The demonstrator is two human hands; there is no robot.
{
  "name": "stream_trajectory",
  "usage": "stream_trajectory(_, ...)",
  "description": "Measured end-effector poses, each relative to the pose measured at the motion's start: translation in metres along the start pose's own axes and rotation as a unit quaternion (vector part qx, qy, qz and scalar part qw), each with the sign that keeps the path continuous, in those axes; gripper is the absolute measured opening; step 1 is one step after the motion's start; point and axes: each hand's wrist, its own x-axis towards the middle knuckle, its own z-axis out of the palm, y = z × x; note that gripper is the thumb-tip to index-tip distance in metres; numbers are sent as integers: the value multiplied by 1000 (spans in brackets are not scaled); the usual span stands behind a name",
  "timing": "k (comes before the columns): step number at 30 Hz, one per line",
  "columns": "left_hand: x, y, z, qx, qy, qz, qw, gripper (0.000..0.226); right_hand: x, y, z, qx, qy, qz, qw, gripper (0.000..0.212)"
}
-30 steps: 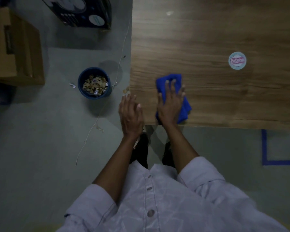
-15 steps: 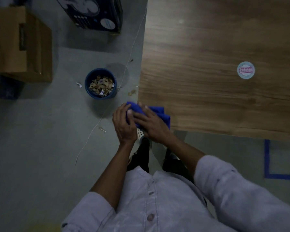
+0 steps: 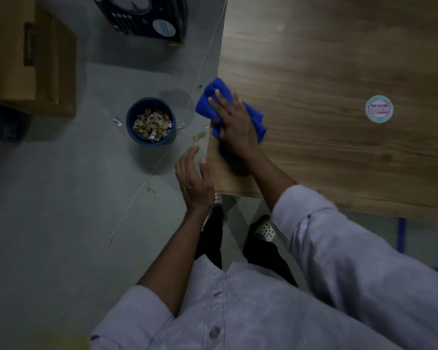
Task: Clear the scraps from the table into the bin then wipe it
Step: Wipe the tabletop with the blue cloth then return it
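- Progress: scraps point(image 3: 152, 125) sit piled in the blue bin point(image 3: 149, 144), so the clearing step looks mostly done.
- Leftovers: a few stray bits point(image 3: 199, 136) lie on the floor point(image 3: 61, 198) between the bin and the worktop point(image 3: 326, 72) edge, just ahead of the left fingertips. One more bit lies to the left of the left wrist.
- A pale speck point(image 3: 280, 27) shows on the worktop well beyond the right fingertips; can't tell if it's a scrap or a mark. The round sticker point(image 3: 379, 108) is far to the right of the fingers.
- Wiping looks underway near the left edge; judging by that, most of the worktop surface is left to do.
- Right hand point(image 3: 234, 122): palm down on the blue cloth point(image 3: 213, 94), fingers point(image 3: 220, 99) straight and slightly spread, pressing it flat, not gripping. The cloth bunches out past the fingertips and overhangs the worktop edge.
- Left hand point(image 3: 194, 178): off the worktop, beside its near-left corner, fingers point(image 3: 187, 157) loosely curved and apart, holding nothing. The bin is ahead and left of these fingertips, apart from them.
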Motion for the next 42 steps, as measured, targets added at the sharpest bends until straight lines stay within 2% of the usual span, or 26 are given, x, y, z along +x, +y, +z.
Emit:
stream_trajectory(3,4,5,1,7,40,14,999,38,-66,-24,28,-3,-15,-89,996,56)
stream_trajectory(5,1,8,8,49,14,44,998,37,-109,-34,42,22,-17,-100,995,46)
stream_trajectory(6,-4,9,13,72,-20,76,994,38,-122,-36,45,65,-19,-42,997,44)
stream_trajectory(8,-11,17,24,102,-102,167,975,42,-133,-31,41,121,-34,130,983,49)
stream_trajectory(9,-14,21,30,113,-134,208,962,44,-134,-25,34,121,-26,173,977,54)
stream_trajectory(11,-15,26,41,134,-164,252,944,50,-138,-4,20,72,10,162,984,58)
stream_trajectory(13,-17,25,51,149,-189,242,940,55,-146,29,0,-20,41,129,991,62)
stream_trajectory(14,-17,22,54,152,-206,227,940,57,-153,48,-13,-43,65,145,986,63)
stream_trajectory(19,-13,2,50,156,-239,244,927,59,-209,129,-53,-98,167,331,924,58)
stream_trajectory(22,-10,7,46,95,-216,198,951,62,-185,107,-43,-119,219,433,866,57)
stream_trajectory(23,-10,8,44,72,-214,181,957,66,-171,85,-32,-125,225,424,869,59)
stream_trajectory(24,-11,10,42,49,-218,167,960,70,-157,59,-17,-120,208,389,889,63)
stream_trajectory(26,-8,12,37,17,-222,154,963,80,-134,-1,14,-105,108,267,952,70)
stream_trajectory(27,-6,12,34,11,-218,153,964,83,-125,-24,25,-115,53,194,973,66)
stream_trajectory(28,-4,12,31,7,-213,150,966,85,-119,-36,34,-122,18,134,983,61)
stream_trajectory(30,1,9,26,-13,-196,129,972,88,-107,-33,36,-93,7,48,995,58)
stream_trajectory(33,2,8,27,-29,-182,108,977,89,-85,-2,23,-97,12,-44,994,68)
stream_trajectory(35,3,12,32,-30,-184,94,978,89,-56,10,14,-116,-2,-45,992,71)
stream_trajectory(39,14,18,43,-44,-184,48,981,89,24,17,4,-98,18,51,994,68)
stream_trajectory(42,20,18,46,-42,-199,23,979,86,87,35,-9,-107,34,84,990,60)
